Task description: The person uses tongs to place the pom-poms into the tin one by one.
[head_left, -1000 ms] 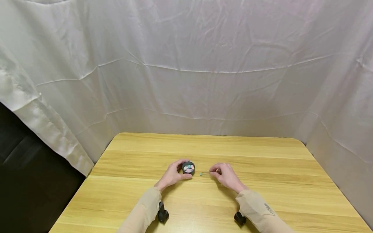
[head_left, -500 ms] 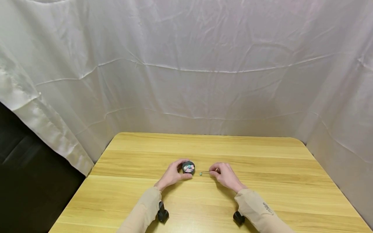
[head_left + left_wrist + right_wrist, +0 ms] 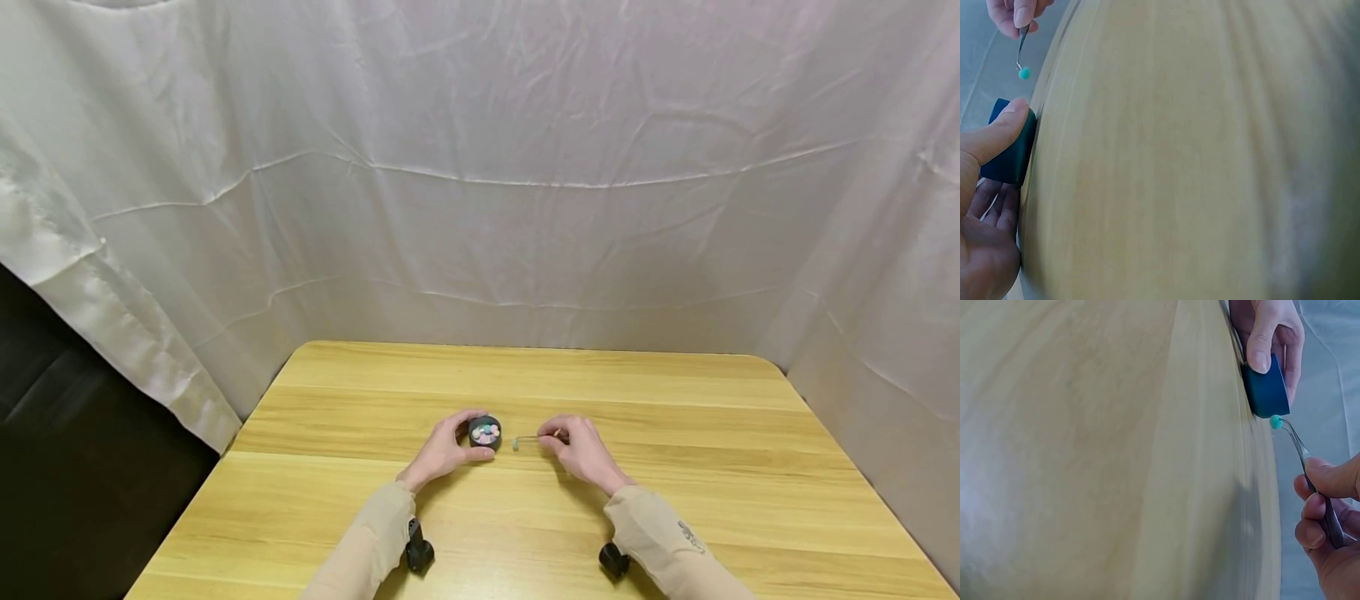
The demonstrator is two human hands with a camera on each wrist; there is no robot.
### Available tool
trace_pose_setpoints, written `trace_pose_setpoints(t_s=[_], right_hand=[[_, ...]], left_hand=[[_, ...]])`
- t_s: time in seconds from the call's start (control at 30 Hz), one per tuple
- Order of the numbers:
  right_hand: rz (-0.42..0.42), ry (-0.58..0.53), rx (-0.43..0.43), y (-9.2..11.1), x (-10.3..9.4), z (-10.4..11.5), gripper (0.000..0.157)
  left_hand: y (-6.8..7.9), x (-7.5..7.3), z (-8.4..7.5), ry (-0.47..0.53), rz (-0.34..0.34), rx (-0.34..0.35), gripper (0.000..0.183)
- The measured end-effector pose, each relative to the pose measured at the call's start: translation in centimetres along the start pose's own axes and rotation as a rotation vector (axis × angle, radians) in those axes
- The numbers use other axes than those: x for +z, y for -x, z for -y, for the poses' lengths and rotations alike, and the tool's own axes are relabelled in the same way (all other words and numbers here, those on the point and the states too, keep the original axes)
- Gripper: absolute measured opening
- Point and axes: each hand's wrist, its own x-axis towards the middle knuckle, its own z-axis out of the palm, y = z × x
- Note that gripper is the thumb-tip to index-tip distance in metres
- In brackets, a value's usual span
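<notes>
My left hand [image 3: 442, 450] grips a small dark round cup [image 3: 485, 445] on the table, thumb on the near side and fingers round the far side. Small pastel balls [image 3: 486, 433] in pink, white and teal lie inside it. To the right of the cup, my right hand [image 3: 583, 452] pinches bent-tip metal tweezers [image 3: 1302, 453] between thumb and fingers. The tweezers' tip holds one small teal ball [image 3: 1276, 422], just off the cup's right side in the head view. In the left wrist view, the ball [image 3: 1024, 73] shows apart from the cup [image 3: 1015, 150].
The wooden table [image 3: 675, 400] spreads around both hands. A pale curtain [image 3: 525, 250] hangs behind it and at the sides. Black cameras [image 3: 615, 562] are worn at both wrists. Something dark [image 3: 82, 467] stands at the far left.
My right hand has risen slightly, with the tweezers and the teal ball shifting a little up and left. My left hand and the cup keep their place.
</notes>
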Motion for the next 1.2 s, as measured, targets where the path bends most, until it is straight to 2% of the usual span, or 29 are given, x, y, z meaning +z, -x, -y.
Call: trace_pose_setpoints(t_s=[0.6,1.2], right_hand=[[-0.064,-0.052,0.036,-0.2,0.2,0.6,0.008],[-0.114,-0.073,0.000,-0.7,1.3,1.2,0.008]], left_hand=[[-0.1,0.1,0.2,-0.010,0.002,-0.016,0.065],[-0.2,0.1,0.3,0.007,0.001,0.004,0.065]])
